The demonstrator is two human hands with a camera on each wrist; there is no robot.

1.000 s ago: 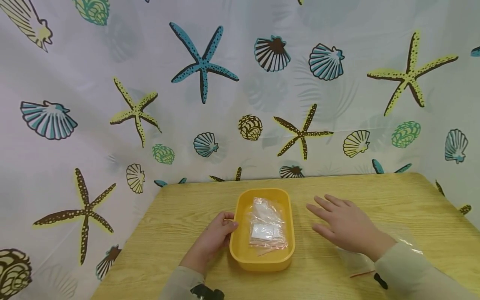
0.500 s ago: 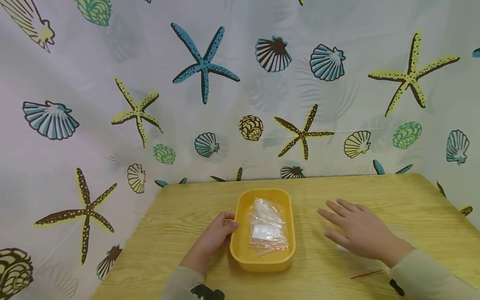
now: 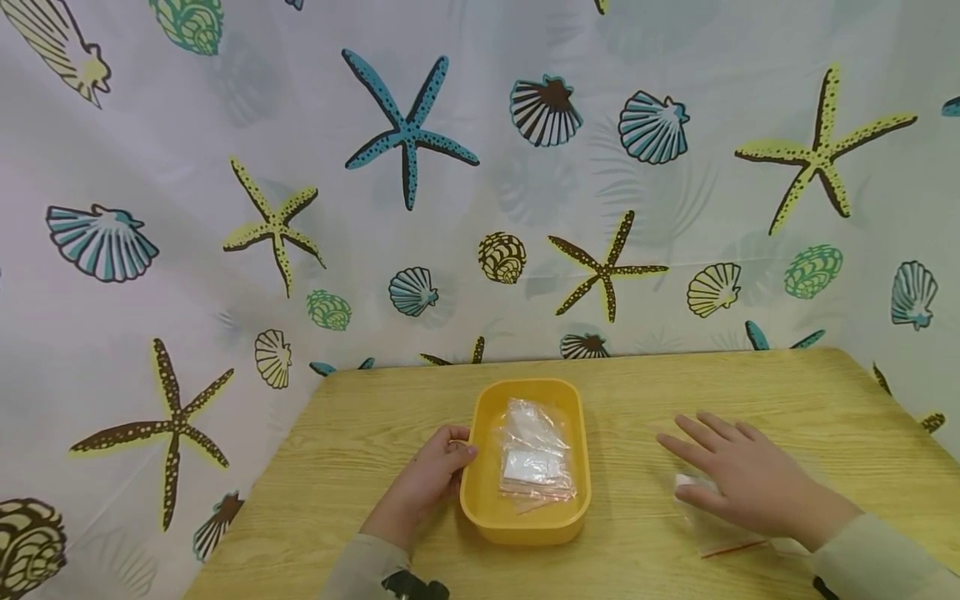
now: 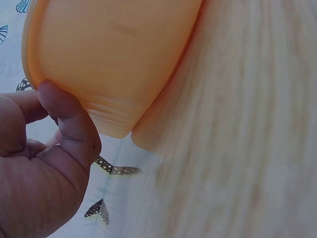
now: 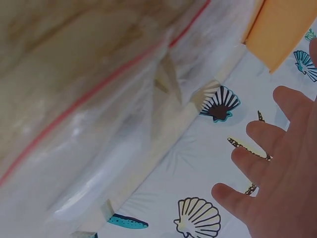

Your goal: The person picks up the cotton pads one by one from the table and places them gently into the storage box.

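Observation:
A yellow plastic tub [image 3: 480, 508] stands on the table, holding several clear zip bags [image 3: 534, 433] with white pieces in them. My left hand [image 3: 422, 482] grips the tub's left rim; in the left wrist view the thumb and fingers pinch its edge. To the right, my right hand [image 3: 761, 487] hovers palm down with spread fingers and holds nothing. Beneath it lie clear zip bags [image 3: 712, 533] with red seal strips, partly hidden by the hand. The right wrist view shows these bags [image 5: 99, 144] close up, with something white inside one.
The wood-grain table [image 3: 375, 408] reaches back to a white curtain [image 3: 465, 175] printed with starfish and shells, which also hangs at both sides. A dark wrist mount [image 3: 414, 585] sits at my left sleeve.
My right hand has moved right and slightly toward me, farther from the tub, uncovering more of the bag's red strip. The left hand and the tub have stayed in place.

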